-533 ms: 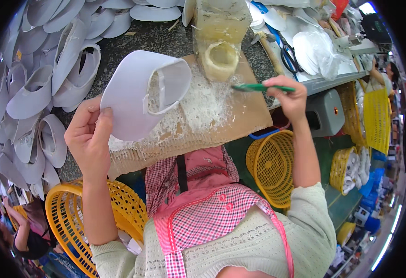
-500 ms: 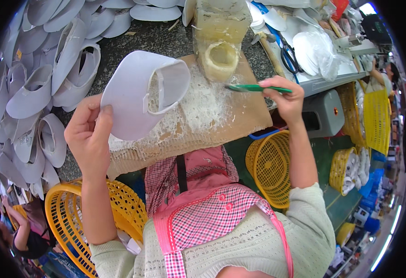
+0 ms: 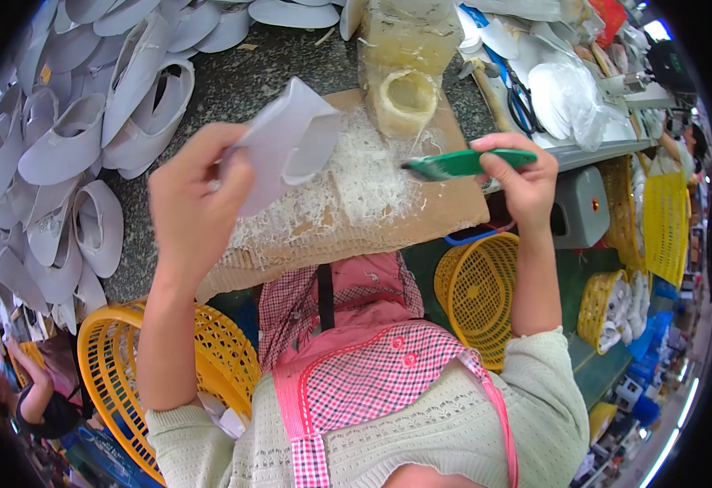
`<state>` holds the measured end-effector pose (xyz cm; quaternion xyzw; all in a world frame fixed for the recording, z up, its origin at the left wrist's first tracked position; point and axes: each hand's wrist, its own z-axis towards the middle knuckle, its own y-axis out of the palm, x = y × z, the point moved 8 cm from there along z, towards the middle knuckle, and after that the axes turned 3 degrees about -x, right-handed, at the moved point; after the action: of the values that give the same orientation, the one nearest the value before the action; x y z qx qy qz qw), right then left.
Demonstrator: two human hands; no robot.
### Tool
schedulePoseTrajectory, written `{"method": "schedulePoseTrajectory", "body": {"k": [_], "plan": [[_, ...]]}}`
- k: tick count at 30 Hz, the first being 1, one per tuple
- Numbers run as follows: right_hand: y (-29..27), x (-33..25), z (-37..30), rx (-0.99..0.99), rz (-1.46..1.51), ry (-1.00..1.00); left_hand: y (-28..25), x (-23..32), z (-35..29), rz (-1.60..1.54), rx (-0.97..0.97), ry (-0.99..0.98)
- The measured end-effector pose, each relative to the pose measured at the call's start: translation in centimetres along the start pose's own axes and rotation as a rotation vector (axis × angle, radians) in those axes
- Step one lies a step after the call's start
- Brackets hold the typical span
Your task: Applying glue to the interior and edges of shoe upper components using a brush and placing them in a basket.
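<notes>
My left hand (image 3: 197, 199) grips the edge of a white shoe upper (image 3: 275, 154), raised and tilted over the bench, its oval opening turned to the right. Between the fingers and thumb of my right hand (image 3: 523, 180) is a flat green brush (image 3: 460, 164), its dark tip pointing left. A thin strand hangs between the brush's tip area and the glue-crusted, yellowish pot (image 3: 407, 104) just above it. Beneath both hands lies a cardboard sheet (image 3: 445, 218) smeared with dried white glue. The brush and the upper are apart.
Many similar white uppers (image 3: 63, 146) are heaped at the left. Scissors (image 3: 525, 110), a wooden-handled tool (image 3: 492, 98) and white pieces in plastic (image 3: 563, 102) lie at the right. Yellow baskets (image 3: 482, 301) stand below the bench, with a grey stool (image 3: 579, 207). Other people are at both sides.
My left hand has moved right and turned the upper more edge-on. The brush has come slightly down and right, away from the pot, and shows its broad side. The view has shifted slightly.
</notes>
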<state>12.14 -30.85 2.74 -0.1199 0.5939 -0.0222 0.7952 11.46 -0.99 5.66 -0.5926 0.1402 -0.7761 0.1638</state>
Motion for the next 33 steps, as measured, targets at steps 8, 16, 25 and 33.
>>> {"method": "schedulePoseTrajectory", "body": {"k": [8,16,25,33], "plan": [[10.3,-1.5,3.2,-0.101,-0.294,-0.498,1.7,1.1,5.2,0.208,-0.148,0.059],[11.4,-0.6,2.3,-0.318,-0.053,-0.408,2.3,0.1,3.2,0.25,-0.142,0.055],[8.2,2.7,2.0,-0.214,0.411,0.055,-1.5,2.6,1.5,0.305,0.18,0.253],[1.1,5.3,0.7,0.205,0.848,-0.07,7.0,5.9,-3.6,1.027,-0.465,0.796]]}}
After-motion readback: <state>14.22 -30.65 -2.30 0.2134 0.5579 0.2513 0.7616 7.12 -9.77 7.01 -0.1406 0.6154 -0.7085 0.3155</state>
